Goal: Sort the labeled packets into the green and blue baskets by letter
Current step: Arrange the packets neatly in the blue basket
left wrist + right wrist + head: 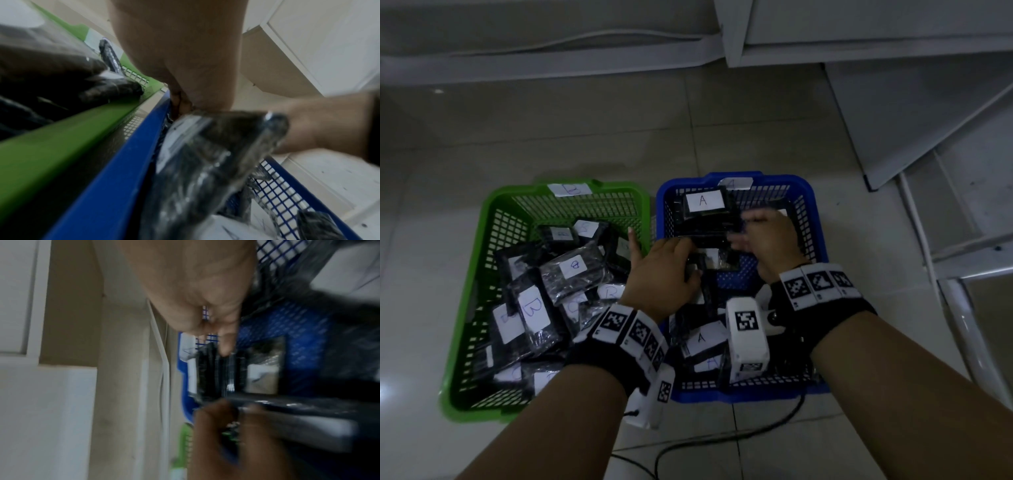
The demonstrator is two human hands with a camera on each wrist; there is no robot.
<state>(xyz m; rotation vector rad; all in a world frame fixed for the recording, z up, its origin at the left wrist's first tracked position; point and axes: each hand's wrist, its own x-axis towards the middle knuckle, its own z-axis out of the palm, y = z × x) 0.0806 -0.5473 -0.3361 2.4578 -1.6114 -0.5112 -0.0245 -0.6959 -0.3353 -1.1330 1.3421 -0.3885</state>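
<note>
On the tiled floor, the green basket [493,205] on the left holds several black packets labelled B [534,308]. To its right, the blue basket [804,192] holds packets labelled A [703,200]. My left hand [664,274] reaches over the blue basket's left side and grips a black wrapped packet [705,262], with one finger sticking up. The left wrist view shows that packet [216,154] above the blue rim [123,162]. My right hand [770,240], blurred, has its fingers curled onto the top of an upright black packet [709,229] inside the blue basket. The right wrist view shows a fingertip [226,350] on that packet's edge [213,374].
White cabinets and a white metal frame [962,257] stand behind and to the right of the baskets. A dark cable [722,442] runs over the floor in front of the blue basket. The two baskets stand side by side, almost touching.
</note>
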